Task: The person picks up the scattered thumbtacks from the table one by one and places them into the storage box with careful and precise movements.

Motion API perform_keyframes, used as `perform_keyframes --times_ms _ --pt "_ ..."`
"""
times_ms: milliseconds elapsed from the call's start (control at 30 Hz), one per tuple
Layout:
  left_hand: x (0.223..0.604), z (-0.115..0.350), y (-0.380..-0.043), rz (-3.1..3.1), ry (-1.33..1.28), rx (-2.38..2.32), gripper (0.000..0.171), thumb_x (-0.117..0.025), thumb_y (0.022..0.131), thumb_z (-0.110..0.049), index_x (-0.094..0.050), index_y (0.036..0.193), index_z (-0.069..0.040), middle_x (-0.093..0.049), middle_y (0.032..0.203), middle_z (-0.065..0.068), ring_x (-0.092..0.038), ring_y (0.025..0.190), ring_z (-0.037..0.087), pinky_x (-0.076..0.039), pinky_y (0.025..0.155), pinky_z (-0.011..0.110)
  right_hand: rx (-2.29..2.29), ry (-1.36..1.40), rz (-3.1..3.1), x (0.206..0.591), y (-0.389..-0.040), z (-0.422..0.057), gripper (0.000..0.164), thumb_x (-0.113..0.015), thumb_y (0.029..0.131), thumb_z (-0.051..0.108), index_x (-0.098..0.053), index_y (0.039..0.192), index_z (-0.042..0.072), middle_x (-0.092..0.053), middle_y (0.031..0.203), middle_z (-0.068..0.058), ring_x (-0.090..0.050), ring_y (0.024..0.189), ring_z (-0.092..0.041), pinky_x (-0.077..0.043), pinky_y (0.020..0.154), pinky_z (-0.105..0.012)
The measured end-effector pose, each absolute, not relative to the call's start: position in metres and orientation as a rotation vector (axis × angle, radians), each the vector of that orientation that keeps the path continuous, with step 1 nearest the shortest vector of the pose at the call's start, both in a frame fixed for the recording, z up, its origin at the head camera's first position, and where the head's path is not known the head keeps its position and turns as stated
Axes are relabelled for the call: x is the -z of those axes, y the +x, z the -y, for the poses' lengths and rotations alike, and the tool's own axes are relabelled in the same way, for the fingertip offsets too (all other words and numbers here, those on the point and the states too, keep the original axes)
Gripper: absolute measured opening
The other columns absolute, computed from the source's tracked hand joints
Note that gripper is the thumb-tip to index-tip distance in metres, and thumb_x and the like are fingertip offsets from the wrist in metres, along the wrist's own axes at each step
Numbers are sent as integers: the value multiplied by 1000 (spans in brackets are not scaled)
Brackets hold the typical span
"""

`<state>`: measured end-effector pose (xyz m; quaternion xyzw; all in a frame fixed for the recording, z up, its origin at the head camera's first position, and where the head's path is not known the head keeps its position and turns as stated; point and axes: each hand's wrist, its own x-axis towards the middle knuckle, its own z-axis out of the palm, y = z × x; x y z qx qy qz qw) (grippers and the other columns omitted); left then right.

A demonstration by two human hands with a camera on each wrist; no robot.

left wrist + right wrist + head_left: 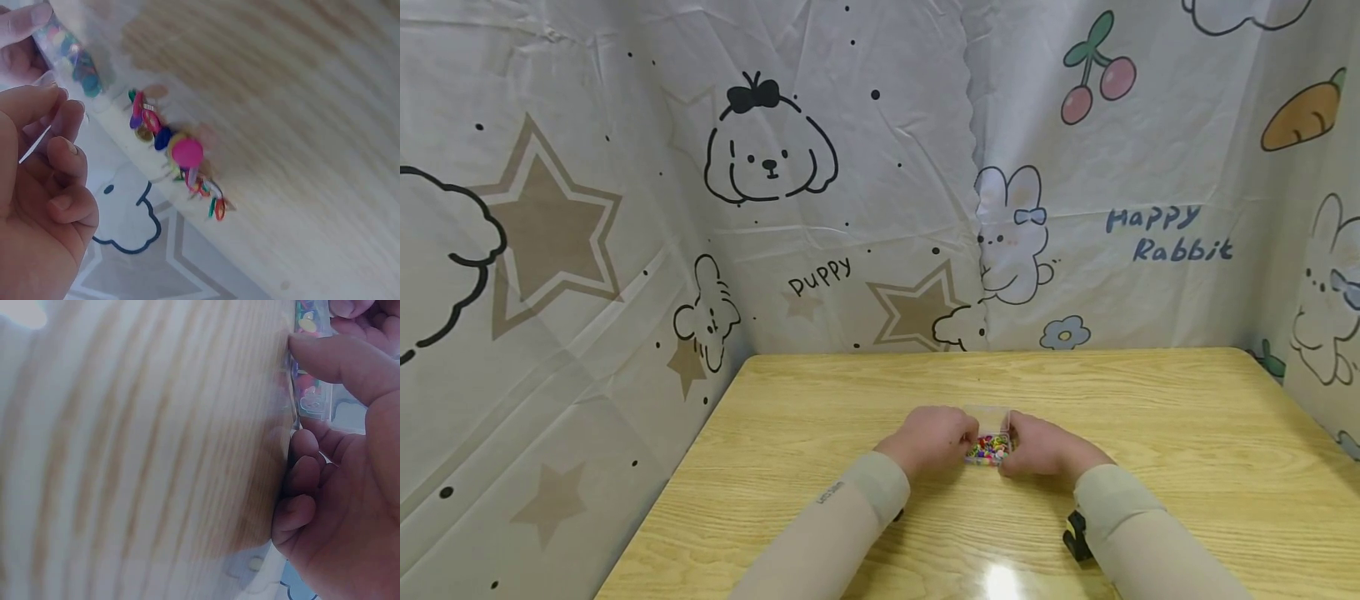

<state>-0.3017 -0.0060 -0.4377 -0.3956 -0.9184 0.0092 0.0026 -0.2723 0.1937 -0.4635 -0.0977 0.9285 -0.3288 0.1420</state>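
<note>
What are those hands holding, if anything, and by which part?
The right hand holds the clear box of small colourful pieces by its right end. The left hand is at the opposite end; whether it grips anything cannot be told.

2 hands (931, 440) (1047, 446), 1 box (987, 462), 1 tbl (790, 433)

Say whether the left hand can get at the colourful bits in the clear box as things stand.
Probably yes: the left hand is beside the clear box, its lid appears raised, and the colourful bits show from above; the right hand holds the opposite side.
</note>
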Motion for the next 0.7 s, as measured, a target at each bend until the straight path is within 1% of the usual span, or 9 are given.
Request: perform_keyframes --times_ms 267,467,700 --pt "434 18 -309 2900 -1186 -32 16 -58 92 -19 -58 79 -28 -53 73 -15 -47 62 4 -42 55 25 949 -268 -2669 463 -272 -194 47 -80 66 18 -47 98 11 -55 91 -4 -49 78 -19 -42 71 -37" --pt "434 29 -311 2904 -1157 -102 9 -61 91 -22 -62 82 -26 -53 77 -12 -46 64 4 -44 57 25 946 -258 -2671 463 -273 -193 46 -79 66 18 -47 98 11 -54 91 -4 -50 79 -19 -42 71 -37" --pt "437 41 -315 2917 -1122 -122 10 -62 89 -21 -64 80 -25 -54 79 -11 -47 66 5 -46 58 27 962 -259 -2659 461 -270 -192 47 -80 67 18 -46 99 10 -54 92 -5 -49 78 -19 -42 69 -37"
